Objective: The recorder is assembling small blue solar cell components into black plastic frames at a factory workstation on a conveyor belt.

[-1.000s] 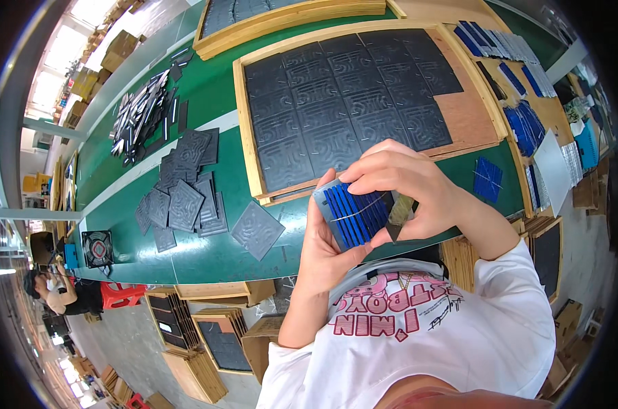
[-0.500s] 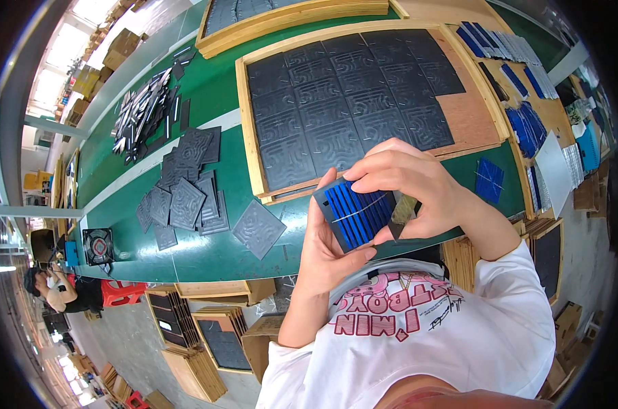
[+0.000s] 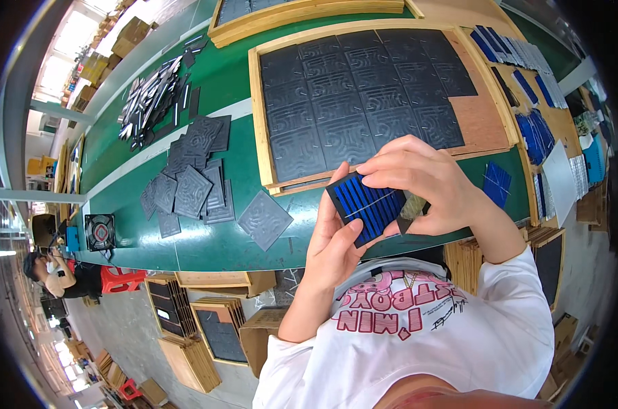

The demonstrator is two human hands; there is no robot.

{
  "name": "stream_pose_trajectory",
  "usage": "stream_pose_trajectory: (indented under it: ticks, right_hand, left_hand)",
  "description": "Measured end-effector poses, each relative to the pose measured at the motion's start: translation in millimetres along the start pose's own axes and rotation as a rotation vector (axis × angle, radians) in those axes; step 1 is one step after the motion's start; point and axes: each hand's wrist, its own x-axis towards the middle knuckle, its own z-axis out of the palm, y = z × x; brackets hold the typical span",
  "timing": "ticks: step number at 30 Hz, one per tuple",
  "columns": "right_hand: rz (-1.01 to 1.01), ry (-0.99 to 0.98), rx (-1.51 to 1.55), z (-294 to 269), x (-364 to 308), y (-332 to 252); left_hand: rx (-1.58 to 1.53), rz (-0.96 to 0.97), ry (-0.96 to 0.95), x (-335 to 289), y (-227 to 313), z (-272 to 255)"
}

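A small dark square panel with blue solar strips [image 3: 370, 210] is held tilted above the near edge of the green table. My left hand [image 3: 331, 245] grips its left side, the thumb pressed on the striped face and the fingers behind. Curled over the upper right side is my right hand [image 3: 432, 183], its fingertips near the panel's top edge. Between that hand's thumb and fingers shows a yellowish piece with a dark pointed corner [image 3: 411, 208], whose kind I cannot make out. A single dark patterned square tile [image 3: 265, 220] lies on the table left of my hands.
Beyond my hands, a wooden frame [image 3: 262, 119] holds rows of dark tiles. Overlapping loose tiles [image 3: 192, 193] and a heap of dark strips [image 3: 152, 95] lie to the left. A blue-striped panel [image 3: 496, 184] rests at right. Far left stands a fan [image 3: 100, 232], near a seated person.
My left thumb has moved from the panel's lower edge up onto its striped face. Both hands and the panel sit slightly farther right in the view, which has itself shifted a little.
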Motion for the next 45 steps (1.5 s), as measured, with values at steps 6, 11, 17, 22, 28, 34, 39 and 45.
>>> stream_pose_trajectory:
  ticks: [6, 11, 17, 22, 28, 34, 39, 45]
  right_hand:
    - [0.011, 0.060, 0.096, -2, 0, 2]
    - [0.083, 0.130, 0.198, 0, -8, 13]
    - [0.114, 0.101, 0.210, 5, -10, 14]
    - [0.122, 0.088, 0.211, 7, -12, 16]
    - [0.160, 0.069, 0.228, 7, -12, 15]
    - [0.175, 0.063, 0.239, 7, -12, 17]
    - [0.185, 0.055, 0.238, 8, -12, 17]
    - [0.179, 0.057, 0.236, 8, -12, 18]
  left_hand:
    - [-0.027, 0.044, -0.011, 0, -2, -1]
    - [-0.011, 0.100, 0.057, 2, -6, 0]
    - [0.039, 0.128, 0.088, 4, -9, -2]
    - [0.049, 0.129, 0.090, 4, -10, -3]
    - [0.064, 0.134, 0.107, 5, -10, -2]
    - [0.075, 0.148, 0.106, 5, -10, -3]
    - [0.090, 0.155, 0.109, 5, -10, -2]
    - [0.084, 0.160, 0.115, 5, -10, -1]
